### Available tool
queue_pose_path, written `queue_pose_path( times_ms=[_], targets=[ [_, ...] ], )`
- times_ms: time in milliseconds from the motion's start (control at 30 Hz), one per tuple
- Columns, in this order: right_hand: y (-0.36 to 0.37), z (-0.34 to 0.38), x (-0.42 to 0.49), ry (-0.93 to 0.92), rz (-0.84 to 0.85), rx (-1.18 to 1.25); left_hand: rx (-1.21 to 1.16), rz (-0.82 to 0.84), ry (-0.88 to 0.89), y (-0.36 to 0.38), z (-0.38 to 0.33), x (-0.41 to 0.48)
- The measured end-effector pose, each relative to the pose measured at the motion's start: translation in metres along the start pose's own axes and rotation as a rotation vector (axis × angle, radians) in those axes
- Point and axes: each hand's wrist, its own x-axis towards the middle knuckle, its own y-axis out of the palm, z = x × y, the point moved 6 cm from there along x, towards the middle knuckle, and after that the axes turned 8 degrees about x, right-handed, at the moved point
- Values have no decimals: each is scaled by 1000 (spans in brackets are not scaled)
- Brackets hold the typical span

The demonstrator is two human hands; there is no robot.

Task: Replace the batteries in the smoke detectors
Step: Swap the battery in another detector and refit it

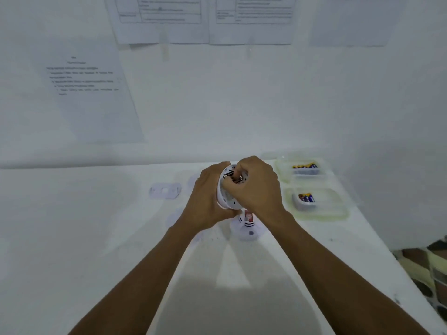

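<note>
My left hand [208, 201] grips the smoke detector [226, 198]; my right hand [256, 187] pinches a battery [235, 179] in its bay. Swap underway; second detector [248, 232], beneath my hands, apparently pending.

Bright, washed-out bluish light w/ soft overall blur (edges bend slightly).

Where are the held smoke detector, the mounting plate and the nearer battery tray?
held smoke detector [227, 198]: head view, white side wall.
mounting plate [158, 192]: head view, flat left part.
nearer battery tray [332, 201]: head view, bare right floor.
</note>
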Motion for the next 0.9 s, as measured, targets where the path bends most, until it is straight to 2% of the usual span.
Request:
queue_pose_path(
  times_ms=[200, 300, 367, 467, 633, 767, 833, 900],
  targets=[
    [-40, -33, -3, 46, 3, -39, 86, -7, -22, 38, -30, -10],
    [-57, -46, -8, 16, 15, -39, -4, -43, 10, 53, -48, -8],
    [-61, -52, -10, -61, 42, 9, -103, -72, 16, 59, -57, -6],
    [-61, -65, -11, -217, 80, 96, -104, -78, 3, 65, -68, 0],
    [-82, -81, -2, -362, 7, 206, -110, -35, -45, 78, -66, 8],
    [-116, -110, 12, -173, -12, 377, -134, -72, -23, 78, -55, 12],
    [-129, -139, 21, -71, 52, 282, -137, -43, -47, 84, -48, 16],
    [-135, -170, 32, 3, 144, 85, -131, -22, -74, 91, -40, 19]
  ],
)
